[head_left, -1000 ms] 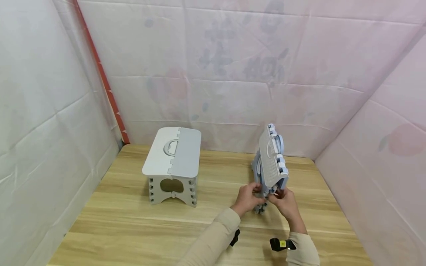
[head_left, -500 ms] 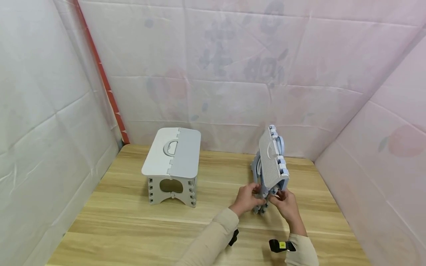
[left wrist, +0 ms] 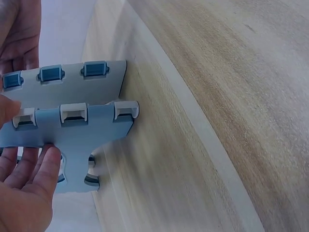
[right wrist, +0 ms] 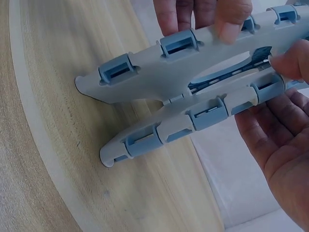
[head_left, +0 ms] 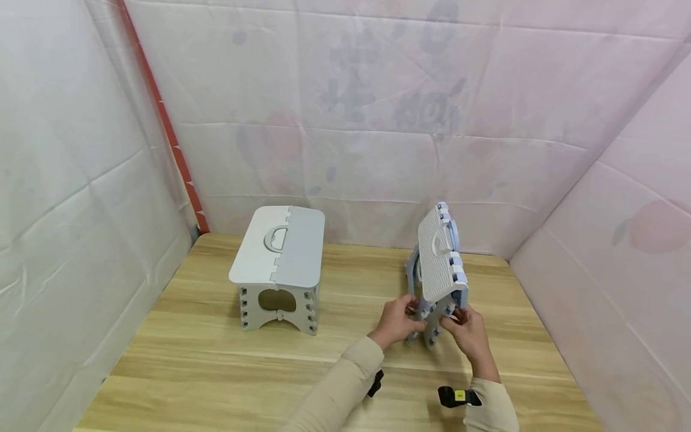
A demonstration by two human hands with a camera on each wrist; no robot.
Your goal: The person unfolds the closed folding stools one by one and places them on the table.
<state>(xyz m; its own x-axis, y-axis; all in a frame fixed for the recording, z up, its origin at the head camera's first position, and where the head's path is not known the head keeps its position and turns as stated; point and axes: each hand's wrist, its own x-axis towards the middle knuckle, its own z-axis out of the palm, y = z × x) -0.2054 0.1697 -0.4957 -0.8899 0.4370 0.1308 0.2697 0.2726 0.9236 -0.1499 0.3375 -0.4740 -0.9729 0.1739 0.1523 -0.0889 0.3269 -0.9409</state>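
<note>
A partly folded white and blue folding step stool (head_left: 435, 255) stands on the right side of the table, its ribbed top halves sloping steeply. My left hand (head_left: 396, 322) pinches the left edge of its near legs, and my right hand (head_left: 468, 337) grips the right edge. The right wrist view shows the near leg panel (right wrist: 169, 75) bent into a narrow V at its hinge, with feet on the wood. In the left wrist view, my left thumb and fingers (left wrist: 41, 169) lie on either side of a blue leg edge. The stool's far side is mostly hidden.
A second white and grey folding stool (head_left: 279, 246) stands fully unfolded at the left of the wooden table (head_left: 216, 384). White sheeting (head_left: 367, 162) walls the table at the back and on both sides. A black strap mount (head_left: 459, 396) sits on my right wrist.
The near legs of the right-hand stool have spread apart, with their feet wider. My left hand has shifted slightly left and my right hand slightly right. The left stool stays put.
</note>
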